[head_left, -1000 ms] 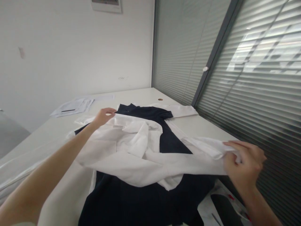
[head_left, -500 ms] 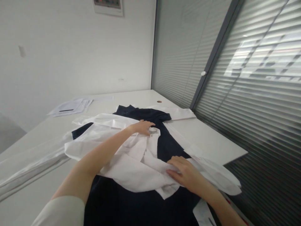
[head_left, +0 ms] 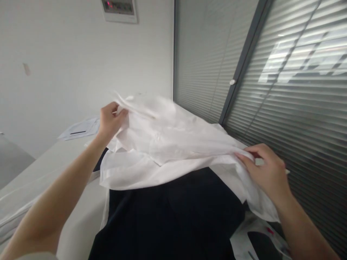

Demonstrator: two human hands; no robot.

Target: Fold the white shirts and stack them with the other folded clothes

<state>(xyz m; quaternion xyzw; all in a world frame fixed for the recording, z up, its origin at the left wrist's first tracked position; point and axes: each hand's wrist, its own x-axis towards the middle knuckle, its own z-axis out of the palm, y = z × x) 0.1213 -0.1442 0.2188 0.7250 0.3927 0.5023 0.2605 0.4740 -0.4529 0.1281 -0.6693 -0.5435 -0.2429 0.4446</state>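
Note:
A white garment [head_left: 173,141] is stretched in the air between my two hands, its upper part blurred by motion. My left hand [head_left: 112,117] pinches its left part, fingers closed. My right hand [head_left: 264,168] grips its right part between thumb and fingers, and loose cloth hangs below. Under the white cloth lies a dark navy garment [head_left: 168,216], spread toward the near edge of the view. The white cloth hides the navy garment's far part.
Papers with a dark pen [head_left: 78,132] lie on the white table [head_left: 81,213] at the far left. Sheer white material [head_left: 24,195] lies at the left. Glass partitions with blinds [head_left: 292,108] stand along the right. A dark object [head_left: 264,245] is at the lower right.
Both hands have closed on the white garment and lifted it off the navy one. My left hand moved left and up, my right hand moved right and up, spreading the cloth.

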